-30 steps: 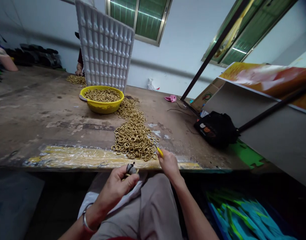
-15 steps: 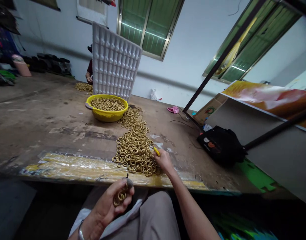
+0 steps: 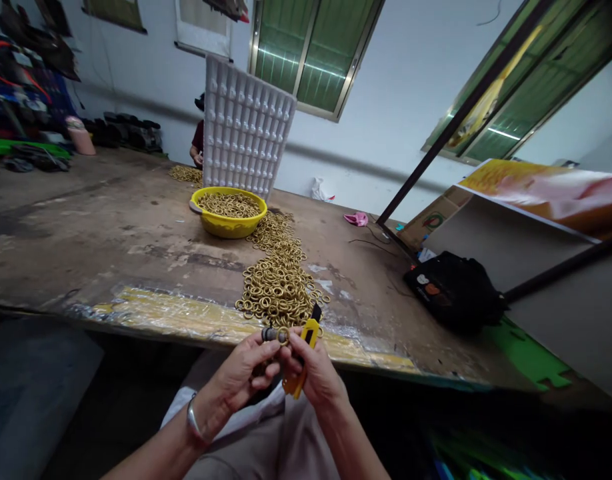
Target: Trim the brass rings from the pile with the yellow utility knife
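The left hand (image 3: 239,375) pinches a small grey lump (image 3: 269,334), and the right hand (image 3: 320,371) is wrapped around a yellow knife (image 3: 311,331) with a black end. One gold ring (image 3: 283,329), round with a hole (like a tiny doughnut), is up between the fingertips near the table edge (image 3: 186,320). Lots more gold rings (image 3: 279,287) lie heaped on the table and in a yellow bowl (image 3: 231,228)

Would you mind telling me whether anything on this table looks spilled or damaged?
Loose rings trail from beside the bowl towards the near edge of the table, which looks like a spill but may be deliberate. The table looks patchy and worn.
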The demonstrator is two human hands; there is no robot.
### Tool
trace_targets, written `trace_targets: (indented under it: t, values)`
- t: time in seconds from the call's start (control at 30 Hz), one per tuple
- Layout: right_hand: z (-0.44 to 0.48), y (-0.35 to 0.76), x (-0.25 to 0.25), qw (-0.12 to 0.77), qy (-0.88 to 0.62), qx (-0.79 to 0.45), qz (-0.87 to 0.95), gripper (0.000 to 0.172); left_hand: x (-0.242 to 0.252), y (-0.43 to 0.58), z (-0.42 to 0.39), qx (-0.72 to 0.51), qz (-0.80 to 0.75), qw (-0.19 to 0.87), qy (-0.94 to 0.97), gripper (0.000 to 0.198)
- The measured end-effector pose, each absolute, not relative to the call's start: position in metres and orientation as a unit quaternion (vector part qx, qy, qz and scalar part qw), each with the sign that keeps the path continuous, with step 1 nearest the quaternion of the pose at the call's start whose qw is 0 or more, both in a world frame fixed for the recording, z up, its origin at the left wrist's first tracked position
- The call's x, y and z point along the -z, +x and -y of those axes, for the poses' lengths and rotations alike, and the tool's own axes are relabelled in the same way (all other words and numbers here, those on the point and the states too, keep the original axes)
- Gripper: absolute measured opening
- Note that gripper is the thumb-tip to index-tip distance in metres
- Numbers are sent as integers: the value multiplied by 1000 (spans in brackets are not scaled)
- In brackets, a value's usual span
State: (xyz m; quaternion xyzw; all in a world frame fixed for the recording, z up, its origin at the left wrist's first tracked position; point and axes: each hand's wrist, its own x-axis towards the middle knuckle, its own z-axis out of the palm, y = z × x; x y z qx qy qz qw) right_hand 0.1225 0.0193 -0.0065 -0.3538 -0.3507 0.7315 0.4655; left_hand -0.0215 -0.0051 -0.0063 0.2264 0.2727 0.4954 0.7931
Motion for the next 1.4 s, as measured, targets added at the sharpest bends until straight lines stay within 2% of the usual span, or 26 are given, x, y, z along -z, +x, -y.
trace_targets:
  t: [0.1,0.2,0.3,0.37,0.4,0.5,0.73,0.87,1.0,1.1,1.27,1.4]
  values:
    - [-14,124,9,476,-351,-726,350,40,0,-22,10,-482,-266,801,236,29]
    - [-9,131,4,456,-382,-660,458,34,-6,-20,13,-486,-279,791,247,29]
    - [-3,142,-4,413,-448,-431,665,26,-8,-18,15,-486,-308,770,277,30]
    - [1,149,-9,362,-475,-264,757,14,-8,-16,15,-484,-328,752,304,33]
    - [3,152,-10,333,-485,-207,781,12,-8,-15,16,-484,-336,743,317,35]
    - [6,156,-11,257,-520,-124,805,22,-6,-12,15,-479,-363,717,354,40]
    - [-9,156,-4,144,-560,-71,812,22,-8,-22,9,-446,-404,643,473,33]
    - [-46,179,7,90,-660,-28,746,20,-16,-28,15,-409,-367,679,487,30]
    - [-100,216,11,96,-692,-4,715,20,-6,-25,16,-413,-341,749,390,38]
    - [-138,233,14,88,-684,-11,724,17,14,-19,9,-451,-366,757,300,44]
    - [-177,238,26,79,-675,-51,732,11,36,-18,-1,-480,-359,762,245,40]
    - [-185,238,30,126,-679,-100,716,9,34,-24,-5,-475,-321,797,191,32]
